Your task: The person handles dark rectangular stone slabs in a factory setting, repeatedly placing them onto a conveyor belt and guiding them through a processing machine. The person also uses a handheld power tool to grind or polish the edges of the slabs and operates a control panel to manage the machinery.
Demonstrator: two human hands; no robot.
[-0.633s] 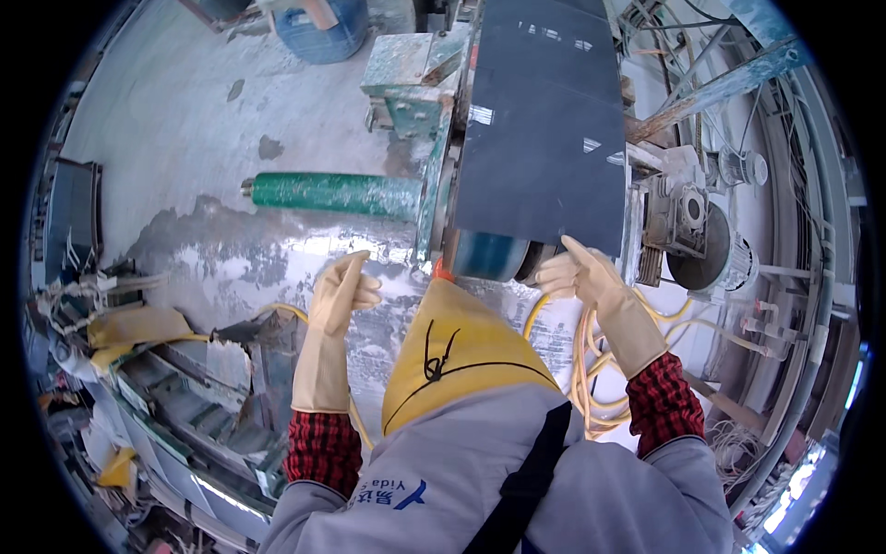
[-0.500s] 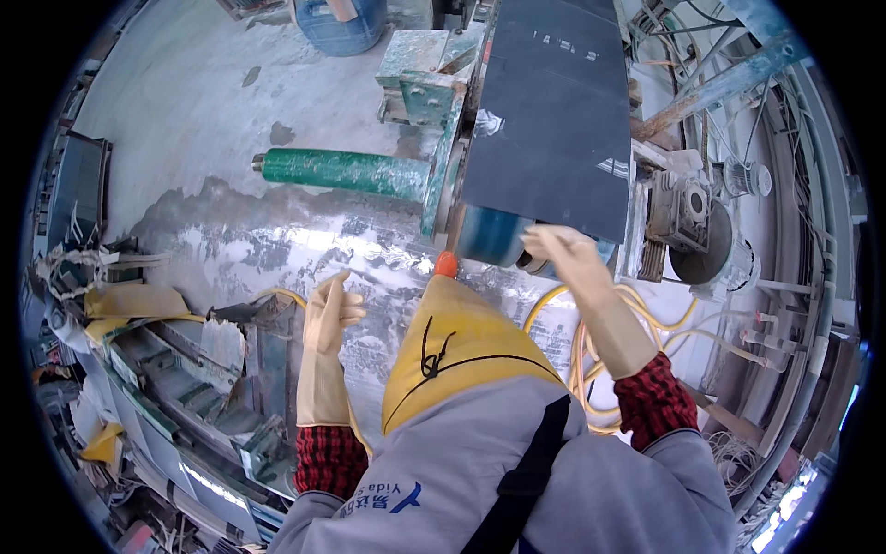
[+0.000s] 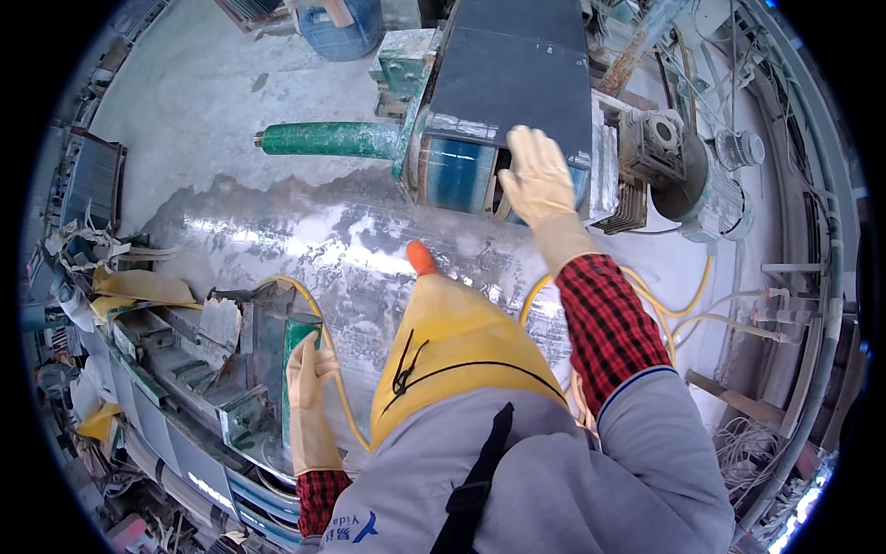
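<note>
A cream rubber glove covers my right hand, which is open with its fingers stretched out. It lies over the near end of the dark conveyor belt; whether it presses on the belt, I cannot tell. Just left of it, a blue roller shows under the belt's end. My left hand, gloved the same way, is low on the left beside a green upright post. Its fingers are loosely bent and apart, with nothing seen in them.
A green roller arm juts left from the conveyor frame. A motor stands at its right. Yellow hose runs along the wet, patchy floor. Another machine frame fills the lower left, and a blue drum stands far off.
The conveyor and roller have shifted left and up in view. My right hand has reached farther forward over the belt's end, its fingers now spread. My left hand has dropped lower.
</note>
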